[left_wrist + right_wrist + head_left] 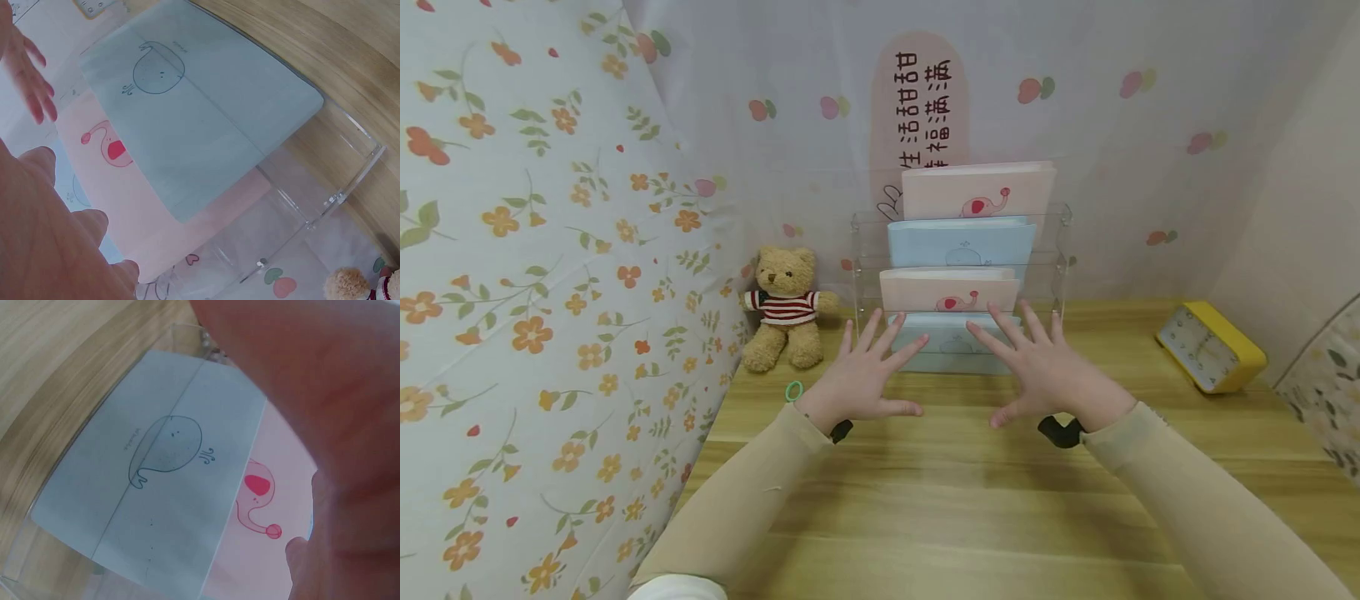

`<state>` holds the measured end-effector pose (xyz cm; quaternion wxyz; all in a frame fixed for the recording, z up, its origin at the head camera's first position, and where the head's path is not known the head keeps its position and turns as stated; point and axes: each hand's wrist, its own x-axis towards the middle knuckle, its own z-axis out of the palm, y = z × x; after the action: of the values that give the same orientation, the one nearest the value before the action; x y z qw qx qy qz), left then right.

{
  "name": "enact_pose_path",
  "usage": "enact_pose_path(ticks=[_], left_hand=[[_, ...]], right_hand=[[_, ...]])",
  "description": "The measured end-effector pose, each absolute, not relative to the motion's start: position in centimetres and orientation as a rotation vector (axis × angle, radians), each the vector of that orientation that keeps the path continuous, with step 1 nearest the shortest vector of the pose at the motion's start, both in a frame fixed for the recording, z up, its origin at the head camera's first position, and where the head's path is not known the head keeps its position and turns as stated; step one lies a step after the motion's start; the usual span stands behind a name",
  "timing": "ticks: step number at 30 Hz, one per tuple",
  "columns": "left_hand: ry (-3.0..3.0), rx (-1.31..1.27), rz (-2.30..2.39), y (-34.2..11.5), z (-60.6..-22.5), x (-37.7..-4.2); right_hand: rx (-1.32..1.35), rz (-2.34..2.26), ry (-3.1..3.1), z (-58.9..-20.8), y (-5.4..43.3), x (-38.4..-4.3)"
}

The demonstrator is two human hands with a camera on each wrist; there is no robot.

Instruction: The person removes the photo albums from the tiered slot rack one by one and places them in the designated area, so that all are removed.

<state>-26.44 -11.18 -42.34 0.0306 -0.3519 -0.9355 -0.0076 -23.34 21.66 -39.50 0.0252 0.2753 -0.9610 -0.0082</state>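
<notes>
My left hand (867,379) is held over the table with its fingers spread, holding nothing. Across from it, my right hand (1047,375) has its fingers spread too, with nothing in it. Just beyond both hands stands a clear acrylic rack (1065,250) with tiers. Upright in it are notebooks: a light blue one with a whale drawing (206,106) at the front, a pink one with a red elephant (917,290) behind it, then another blue notebook (917,242) and another pink notebook (932,187) at the back. The fingertips overlap the front notebook in the head view.
A teddy bear (786,308) in a striped sweater sits left of the rack. A green ring (793,391) lies near my left wrist. At the right stands a yellow clock (1213,348). Patterned curtains (550,250) hang at the left and behind the wooden table (955,517).
</notes>
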Motion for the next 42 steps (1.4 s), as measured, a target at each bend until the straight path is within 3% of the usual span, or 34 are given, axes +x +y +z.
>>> enact_pose_path(ticks=[21,34,42], left_hand=[[-2.867,-1.092,-0.087,-11.1,-42.6,-26.5],[-2.702,-0.502,-0.931,-13.0,-46.9,-29.4],[-2.584,-0.327,-1.223,-13.4,-49.3,-30.6]], right_hand=[[0.831,0.141,-2.964,-40.8,21.7,-23.8],[0.419,0.661,-2.581,-44.2,22.6,-26.3],[0.243,0.783,-2.591,-46.0,23.2,-27.3]])
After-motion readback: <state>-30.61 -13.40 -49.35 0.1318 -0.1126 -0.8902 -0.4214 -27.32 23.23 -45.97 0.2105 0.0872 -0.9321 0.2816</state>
